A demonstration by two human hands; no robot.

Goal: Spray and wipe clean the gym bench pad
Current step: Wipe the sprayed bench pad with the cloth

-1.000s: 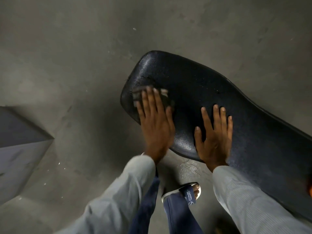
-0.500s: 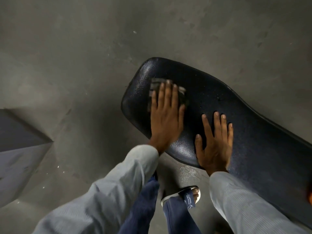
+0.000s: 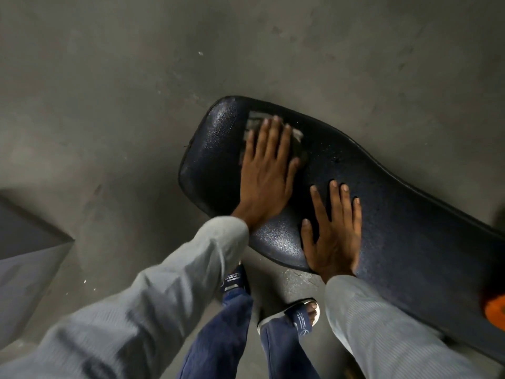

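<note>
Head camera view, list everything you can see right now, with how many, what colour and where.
bench pad: one, black, centre to right, slanting toward lower right.
cloth: one, grey, flat on the pad's far end, under the left hand.
orange object: one, at the right edge on the pad, mostly cut off; cannot tell what it is.
floor: grey concrete, all around.
grey slab: one, left edge, partly cut off.
sandals: two, dark blue straps, bottom centre.
trousers: dark blue, bottom centre.
sleeves: two, light grey.
left hand: flat, pressing the cloth.
right hand: flat on the pad's near edge, empty.
</note>
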